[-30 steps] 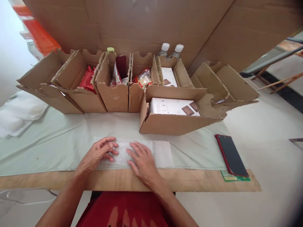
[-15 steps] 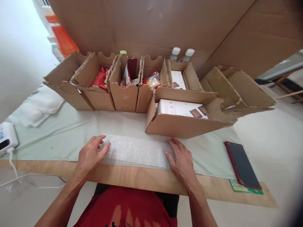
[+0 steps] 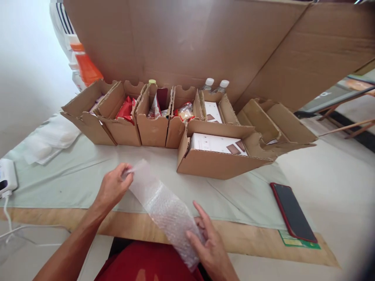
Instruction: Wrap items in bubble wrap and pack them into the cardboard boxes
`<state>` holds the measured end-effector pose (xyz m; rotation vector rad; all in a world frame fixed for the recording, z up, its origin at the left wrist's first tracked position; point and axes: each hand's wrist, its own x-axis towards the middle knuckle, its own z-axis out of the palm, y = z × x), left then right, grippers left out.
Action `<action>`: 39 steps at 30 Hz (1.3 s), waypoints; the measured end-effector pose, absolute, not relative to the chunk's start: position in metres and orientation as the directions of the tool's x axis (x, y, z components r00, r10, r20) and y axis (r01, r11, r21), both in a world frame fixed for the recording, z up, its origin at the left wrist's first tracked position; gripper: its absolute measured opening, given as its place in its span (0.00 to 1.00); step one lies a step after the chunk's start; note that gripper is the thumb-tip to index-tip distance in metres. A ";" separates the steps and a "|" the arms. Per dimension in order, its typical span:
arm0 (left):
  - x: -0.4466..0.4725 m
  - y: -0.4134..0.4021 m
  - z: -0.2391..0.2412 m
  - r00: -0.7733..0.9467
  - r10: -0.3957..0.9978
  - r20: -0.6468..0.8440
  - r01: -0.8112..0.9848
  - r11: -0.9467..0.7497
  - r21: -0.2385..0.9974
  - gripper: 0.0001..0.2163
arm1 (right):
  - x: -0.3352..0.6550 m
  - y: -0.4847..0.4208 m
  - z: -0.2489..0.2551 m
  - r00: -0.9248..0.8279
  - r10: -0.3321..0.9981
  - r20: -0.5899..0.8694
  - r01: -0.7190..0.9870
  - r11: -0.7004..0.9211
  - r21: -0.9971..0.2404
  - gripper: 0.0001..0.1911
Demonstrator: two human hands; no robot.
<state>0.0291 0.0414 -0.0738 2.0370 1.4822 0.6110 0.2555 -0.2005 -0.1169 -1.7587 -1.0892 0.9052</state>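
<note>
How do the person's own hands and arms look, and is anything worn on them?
The left hand and right hand are without gloves; no ring, watch or bracelet shows, though some fingers are partly hidden. The left forearm and the visible part of the right forearm are uncovered; no sleeve shows. Between them is a red shirt.

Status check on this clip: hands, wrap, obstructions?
Left hand pinching far end of bubble wrap; right hand at near end. Wrap slants across table edge. Cardboard boxes beyond, phone off right.
</note>
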 end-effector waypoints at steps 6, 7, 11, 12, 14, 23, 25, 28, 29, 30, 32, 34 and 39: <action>0.089 0.077 -0.079 0.415 0.888 0.199 0.636 -0.439 0.635 0.19 | 0.215 -0.194 -0.119 0.169 0.964 -0.207 0.165 -0.235 -0.958 0.21; 0.091 0.075 -0.083 0.422 0.883 0.207 0.622 -0.448 0.643 0.22 | 0.214 -0.193 -0.118 0.154 0.962 -0.225 0.154 -0.248 -0.956 0.18; 0.058 0.037 -0.084 0.513 0.843 0.162 0.439 -0.419 0.795 0.19 | 0.213 -0.190 -0.115 0.083 0.920 -0.382 -0.133 -0.370 -0.920 0.20; 0.043 0.023 -0.081 0.549 0.829 0.104 0.383 -0.360 0.851 0.18 | 0.213 -0.188 -0.114 0.063 0.909 -0.412 -0.232 -0.388 -0.892 0.21; 0.016 -0.002 -0.075 0.649 0.760 -0.017 0.287 -0.225 0.931 0.20 | 0.213 -0.178 -0.113 0.071 0.901 -0.427 -0.375 -0.373 -0.849 0.21; 0.025 -0.022 -0.097 0.459 0.885 -0.080 0.449 -0.154 0.880 0.21 | 0.215 -0.110 -0.108 0.178 0.908 -0.378 -0.493 -0.251 -0.833 0.35; 0.032 -0.015 -0.105 0.458 0.883 -0.104 0.459 -0.135 0.878 0.24 | 0.219 -0.112 -0.108 0.200 0.909 -0.366 -0.480 -0.235 -0.846 0.36; 0.031 -0.011 -0.109 0.452 0.879 -0.155 0.508 -0.110 0.854 0.26 | 0.227 -0.122 -0.112 0.278 0.922 -0.269 -0.287 -0.187 -0.940 0.28; 0.030 -0.011 -0.109 0.443 0.880 -0.170 0.528 -0.103 0.843 0.27 | 0.229 -0.124 -0.114 0.304 0.932 -0.199 -0.151 -0.159 -0.976 0.23; 0.028 -0.011 -0.110 0.435 0.882 -0.182 0.546 -0.098 0.832 0.27 | 0.230 -0.126 -0.116 0.316 0.944 -0.098 0.020 -0.110 -0.994 0.19; 0.026 -0.012 -0.111 0.428 0.883 -0.192 0.573 -0.101 0.813 0.28 | 0.230 -0.127 -0.121 0.257 0.954 0.152 0.387 0.043 -0.921 0.15; 0.026 -0.012 -0.113 0.427 0.883 -0.193 0.594 -0.113 0.797 0.28 | 0.227 -0.125 -0.126 0.112 0.935 0.336 0.655 0.185 -0.733 0.19; 0.025 -0.013 -0.120 0.432 0.894 -0.118 0.642 -0.213 0.737 0.24 | 0.219 -0.114 -0.137 -0.086 0.905 0.417 0.892 0.256 -0.372 0.18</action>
